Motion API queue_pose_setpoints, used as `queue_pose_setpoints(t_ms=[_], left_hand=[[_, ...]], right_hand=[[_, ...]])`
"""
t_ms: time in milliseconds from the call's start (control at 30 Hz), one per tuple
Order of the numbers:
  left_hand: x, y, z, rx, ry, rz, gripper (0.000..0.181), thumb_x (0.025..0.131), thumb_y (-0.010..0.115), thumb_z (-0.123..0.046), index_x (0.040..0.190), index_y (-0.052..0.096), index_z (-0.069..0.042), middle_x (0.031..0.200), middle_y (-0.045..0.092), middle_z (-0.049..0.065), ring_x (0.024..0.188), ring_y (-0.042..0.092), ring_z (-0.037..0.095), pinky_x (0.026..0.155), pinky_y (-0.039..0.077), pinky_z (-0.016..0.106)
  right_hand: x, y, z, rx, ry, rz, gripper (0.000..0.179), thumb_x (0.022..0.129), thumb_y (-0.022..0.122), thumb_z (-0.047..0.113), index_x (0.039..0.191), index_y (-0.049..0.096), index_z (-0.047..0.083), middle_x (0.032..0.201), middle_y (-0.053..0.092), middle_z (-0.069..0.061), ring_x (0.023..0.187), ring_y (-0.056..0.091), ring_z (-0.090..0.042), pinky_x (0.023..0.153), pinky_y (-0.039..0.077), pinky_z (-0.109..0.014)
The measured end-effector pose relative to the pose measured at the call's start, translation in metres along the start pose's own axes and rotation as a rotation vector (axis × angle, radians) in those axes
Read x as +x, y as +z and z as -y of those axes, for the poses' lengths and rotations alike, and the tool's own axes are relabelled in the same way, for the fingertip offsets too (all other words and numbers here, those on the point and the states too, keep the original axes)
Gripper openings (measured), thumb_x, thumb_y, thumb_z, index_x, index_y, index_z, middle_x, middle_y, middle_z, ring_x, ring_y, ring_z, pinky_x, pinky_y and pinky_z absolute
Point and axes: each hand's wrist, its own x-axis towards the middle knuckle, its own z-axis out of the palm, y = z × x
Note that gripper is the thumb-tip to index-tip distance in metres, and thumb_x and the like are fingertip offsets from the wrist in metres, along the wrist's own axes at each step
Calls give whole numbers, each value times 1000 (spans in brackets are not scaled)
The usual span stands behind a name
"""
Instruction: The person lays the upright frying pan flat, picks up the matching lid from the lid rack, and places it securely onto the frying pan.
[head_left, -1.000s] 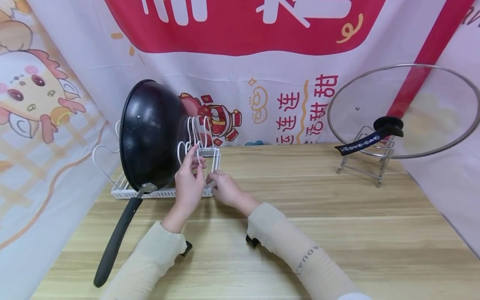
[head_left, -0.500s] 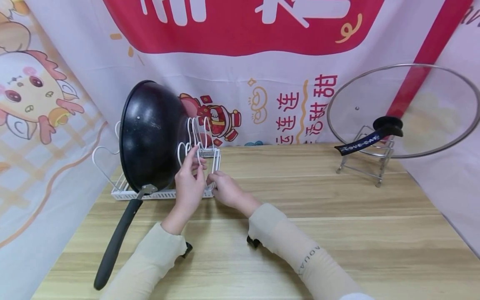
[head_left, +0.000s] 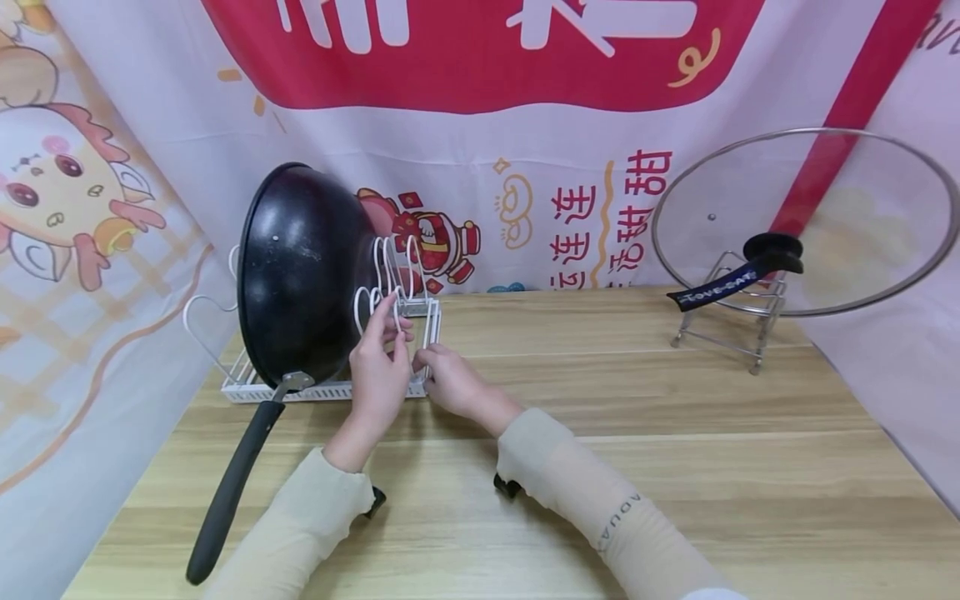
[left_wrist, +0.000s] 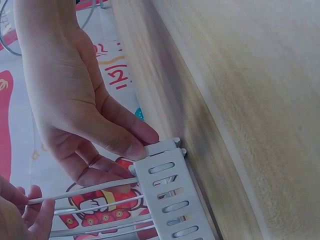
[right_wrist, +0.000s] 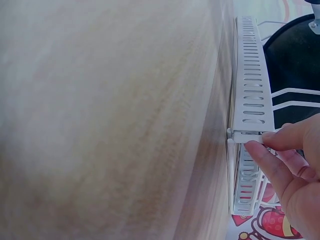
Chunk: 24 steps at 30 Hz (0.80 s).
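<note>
A white metal pan rack (head_left: 330, 390) with upright wire loops lies at the left of the table. The black wok (head_left: 300, 275) stands on its side in the rack, its long dark handle (head_left: 232, 500) slanting toward the front. My left hand (head_left: 380, 371) pinches one of the wire loops (head_left: 397, 312) beside the wok's base. Low at the rack's right end, my right hand (head_left: 453, 379) pinches the small end piece between thumb and finger. In the right wrist view, the thumb and finger of the right hand (right_wrist: 297, 170) meet at the slotted side rail (right_wrist: 252, 75).
On the right, a glass lid (head_left: 735, 183) with a black knob handle (head_left: 776, 252) leans upright in a small wire stand (head_left: 720, 338). Printed cloth (head_left: 465, 137) hangs behind and at both sides. The wooden table (head_left: 600, 400) spreads in front.
</note>
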Motion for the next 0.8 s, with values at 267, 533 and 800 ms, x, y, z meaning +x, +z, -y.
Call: queue_pose_setpoints(t_ms=[267,533,800], left_hand=[[-1,-1,-2,-11,3,4,53,97,57,13,147,52,-4,103,69,17,93,70,28,79,60,46],[0,-2,-4,-7,-11,17,52,99,58,11,148,52,-5,104,69,16,94,70,27,81,60,45],[-1,-3,-6,-17,-9,3,53,97,58,13,147,54,-6,103,70,17,92,71,28,75,60,46]], right_hand=[[-2,0,2,2,0,2,29,88,66,-13,112,68,3,116,65,-11,100,65,-23,83,53,-22],[-2,0,1,-2,-12,-15,27,87,67,-13,110,68,3,115,65,-11,99,64,-21,84,54,-24],[-3,0,1,-2,-16,-8,26,87,68,-12,109,68,3,114,65,-11,96,63,-20,82,54,-23]])
